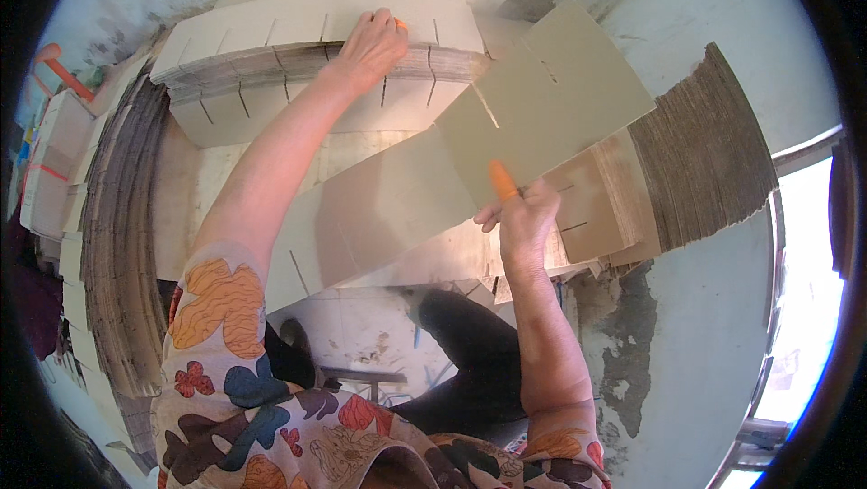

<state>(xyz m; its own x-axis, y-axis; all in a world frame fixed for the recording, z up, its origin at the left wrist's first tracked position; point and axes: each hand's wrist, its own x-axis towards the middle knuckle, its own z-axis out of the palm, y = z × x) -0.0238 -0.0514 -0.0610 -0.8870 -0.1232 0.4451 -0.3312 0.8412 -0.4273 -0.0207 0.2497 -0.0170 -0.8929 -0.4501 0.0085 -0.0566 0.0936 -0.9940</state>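
My left hand [373, 48] reaches to the far stack of slotted cardboard strips [244, 69]. Its fingers are bent down and closed at the top strip, and an orange finger cover shows on one of them. A long slotted cardboard sheet [551, 110] lies slanting across the middle, from the far right down toward my left elbow. At its near edge my right hand [526, 218] grips it, an orange-covered digit on top and other fingers beside the edge. Part of that grip is hidden.
A light wooden board [352, 150] lies under the work. More cardboard stacks stand at the left [117, 227] and right [704, 155]. An orange-handled tool [68, 74] sits at the far left, by a strapped white bundle [50, 164]. A peeling wall rises behind; my legs are below.
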